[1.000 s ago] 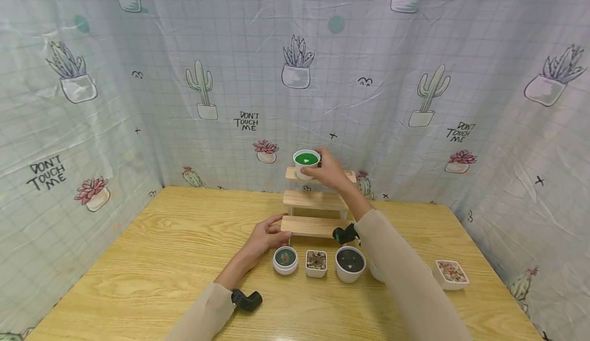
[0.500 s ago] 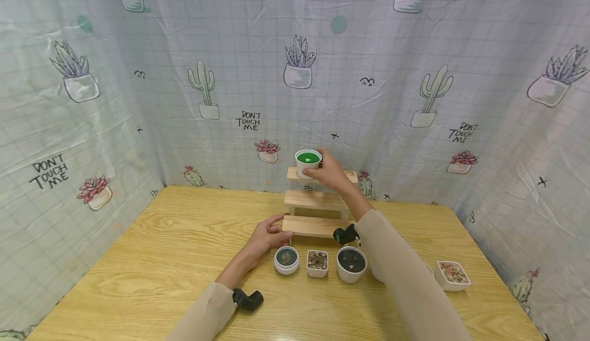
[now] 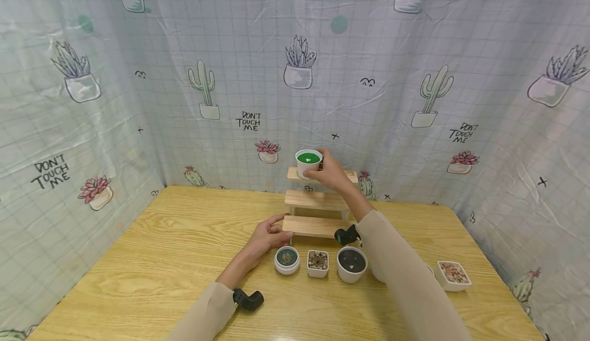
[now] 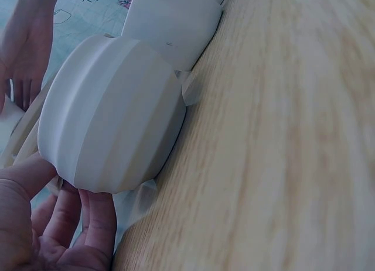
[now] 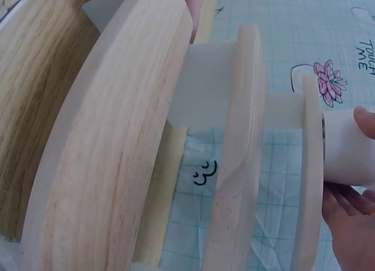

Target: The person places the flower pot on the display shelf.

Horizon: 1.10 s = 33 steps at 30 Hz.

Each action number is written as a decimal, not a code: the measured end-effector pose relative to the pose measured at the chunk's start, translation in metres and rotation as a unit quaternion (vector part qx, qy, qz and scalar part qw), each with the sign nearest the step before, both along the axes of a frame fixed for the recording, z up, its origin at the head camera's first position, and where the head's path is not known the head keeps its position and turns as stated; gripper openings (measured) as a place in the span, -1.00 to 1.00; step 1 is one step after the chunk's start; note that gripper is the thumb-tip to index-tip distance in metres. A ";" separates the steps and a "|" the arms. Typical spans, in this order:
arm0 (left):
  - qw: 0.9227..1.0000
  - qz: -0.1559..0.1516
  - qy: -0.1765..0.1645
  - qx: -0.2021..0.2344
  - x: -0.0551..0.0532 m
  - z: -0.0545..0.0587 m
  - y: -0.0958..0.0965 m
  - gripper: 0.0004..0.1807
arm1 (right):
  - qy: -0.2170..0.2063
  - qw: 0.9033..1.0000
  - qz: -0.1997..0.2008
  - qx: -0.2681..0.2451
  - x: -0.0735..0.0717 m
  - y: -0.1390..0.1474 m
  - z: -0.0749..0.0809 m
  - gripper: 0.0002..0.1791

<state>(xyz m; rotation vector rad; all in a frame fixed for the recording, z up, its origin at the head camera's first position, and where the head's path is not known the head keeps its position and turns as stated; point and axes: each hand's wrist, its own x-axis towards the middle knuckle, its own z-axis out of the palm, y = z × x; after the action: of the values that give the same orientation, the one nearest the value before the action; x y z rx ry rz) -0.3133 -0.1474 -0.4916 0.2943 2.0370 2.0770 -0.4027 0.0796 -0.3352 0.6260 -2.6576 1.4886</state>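
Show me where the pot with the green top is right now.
In the head view, the green-topped pot is near the middle, at the left end of the highest wooden shelf, with the right hand gripping its right side.

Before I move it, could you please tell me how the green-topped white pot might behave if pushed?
The green-topped white pot is likely stiff, since its wall shows no denting under the fingers. Its smooth side may slip a little. On the narrow top step, a push could tip it off.
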 end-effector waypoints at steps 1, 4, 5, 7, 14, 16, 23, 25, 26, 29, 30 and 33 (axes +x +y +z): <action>1.000 0.000 0.000 0.000 0.000 0.000 0.000 -0.10 | -0.003 1.000 0.001 -0.003 0.001 0.000 0.000 -0.01; 1.000 0.000 0.000 0.000 0.000 0.000 0.001 -0.10 | -0.010 1.000 0.003 -0.015 0.003 0.003 -0.001 0.00; 1.000 -0.001 0.000 0.000 0.000 0.000 0.001 -0.10 | -0.012 1.000 0.004 -0.019 0.004 0.004 0.000 0.00; 1.000 -0.001 0.000 0.000 -0.001 0.000 0.001 -0.10 | -0.015 1.000 0.006 -0.025 0.006 0.005 0.000 0.00; 1.000 0.000 0.002 0.001 -0.001 0.000 0.001 -0.11 | -0.020 0.999 -0.004 -0.025 0.016 0.016 0.001 0.01; 1.000 -0.001 0.000 0.002 -0.001 -0.001 0.001 -0.10 | -0.018 1.000 -0.007 -0.022 0.019 0.022 0.001 0.01; 1.000 0.001 0.001 0.000 -0.001 0.000 0.001 -0.10 | -0.006 1.000 -0.003 0.003 0.036 0.049 0.003 0.03; 1.000 0.003 0.001 0.000 -0.001 0.000 0.001 -0.10 | 0.001 1.000 0.001 0.009 0.041 0.056 0.003 0.03; 1.000 0.004 0.000 -0.001 -0.001 0.000 0.000 -0.10 | 0.005 1.000 0.002 0.009 0.044 0.060 0.002 0.02; 1.000 0.003 -0.001 -0.004 -0.001 0.000 0.000 -0.09 | 0.012 1.000 0.008 0.004 0.053 0.071 0.001 -0.01; 1.000 0.003 -0.002 -0.005 -0.001 0.000 0.000 -0.09 | 0.016 1.000 0.010 0.004 0.057 0.074 0.000 -0.02; 1.000 0.003 0.000 -0.005 0.000 0.000 0.000 -0.09 | 0.027 1.000 0.015 0.005 0.067 0.085 -0.002 -0.04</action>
<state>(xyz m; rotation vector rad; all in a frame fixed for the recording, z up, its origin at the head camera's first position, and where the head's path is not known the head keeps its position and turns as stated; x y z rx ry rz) -0.3137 -0.1475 -0.4918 0.2872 2.0497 2.0693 -0.3361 0.1644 -0.3367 0.6984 -2.6289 1.4458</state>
